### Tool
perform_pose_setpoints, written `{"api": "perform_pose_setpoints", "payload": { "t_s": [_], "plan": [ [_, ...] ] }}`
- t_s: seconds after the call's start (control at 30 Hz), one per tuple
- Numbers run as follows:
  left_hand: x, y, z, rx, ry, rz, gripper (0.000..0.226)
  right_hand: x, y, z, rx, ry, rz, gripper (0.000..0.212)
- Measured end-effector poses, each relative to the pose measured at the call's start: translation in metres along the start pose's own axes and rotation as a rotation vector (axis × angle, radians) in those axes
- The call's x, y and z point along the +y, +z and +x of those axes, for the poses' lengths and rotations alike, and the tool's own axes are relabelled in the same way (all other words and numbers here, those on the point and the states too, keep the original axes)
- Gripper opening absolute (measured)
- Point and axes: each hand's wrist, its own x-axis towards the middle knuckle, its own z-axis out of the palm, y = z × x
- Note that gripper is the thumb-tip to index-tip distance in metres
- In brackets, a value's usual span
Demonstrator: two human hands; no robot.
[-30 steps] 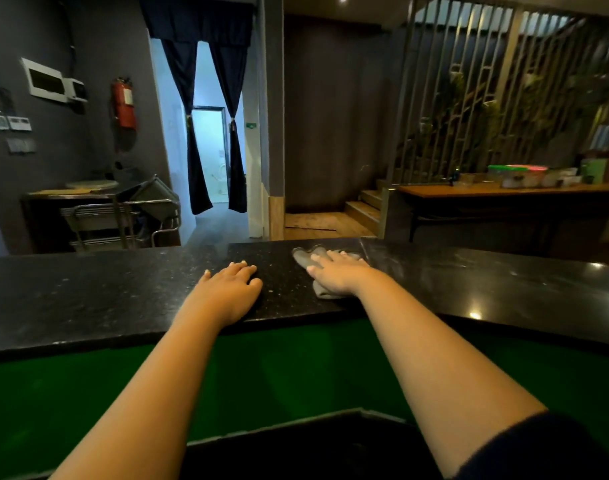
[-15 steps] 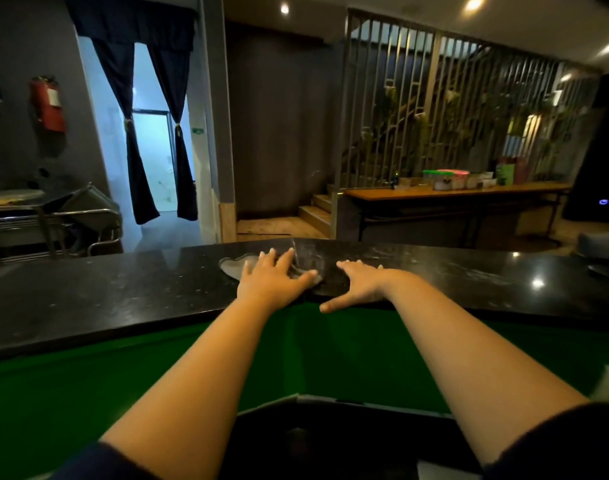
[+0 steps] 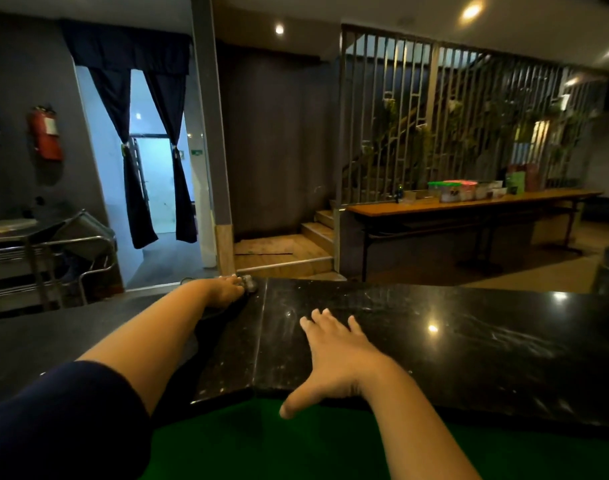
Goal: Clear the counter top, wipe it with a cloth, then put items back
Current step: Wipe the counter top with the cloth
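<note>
Left hand (image 3: 227, 291) now stretched to far edge of glossy black stone counter top (image 3: 434, 341), pressing small grey cloth (image 3: 250, 283); half a second back, nearer. Finger curl hard to make out, cloth mostly hidden. Right hand (image 3: 334, 355) flat, fingers spread, holding nothing. Beyond: long wooden table (image 3: 469, 202), dark curtains (image 3: 137, 150).

Bare forearms and hands, a dark navy sleeve (image 3: 64, 420) on the left arm.

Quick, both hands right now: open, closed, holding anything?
Left hand: on the cloth at the counter's far edge; grip cannot be told.
Right hand: open, flat on the counter.
</note>
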Motion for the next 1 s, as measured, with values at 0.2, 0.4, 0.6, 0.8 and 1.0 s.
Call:
{"api": "perform_pose_setpoints", "payload": {
  "t_s": [0.2, 0.4, 0.6, 0.8, 1.0],
  "plan": [
    [0.024, 0.007, -0.004, 0.031, 0.140, -0.033, 0.041, 0.001, -0.003, 0.006, -0.014, -0.045, 0.003, 0.131],
    [0.022, 0.022, -0.060, 0.063, 0.323, 0.110, 0.047, -0.004, -0.003, -0.002, -0.006, -0.022, 0.019, 0.133],
    [0.022, 0.020, -0.053, 0.064, 0.254, 0.141, 0.049, 0.001, 0.004, -0.018, -0.004, 0.100, -0.017, 0.137],
    [0.045, 0.007, 0.011, 0.006, 0.080, 0.029, 0.069, -0.001, 0.008, -0.017, 0.085, 0.097, 0.005, 0.135],
    [0.057, 0.014, -0.029, -0.034, 0.169, 0.093, 0.049, -0.003, 0.002, -0.021, 0.109, 0.095, 0.023, 0.131]
  ]
}}
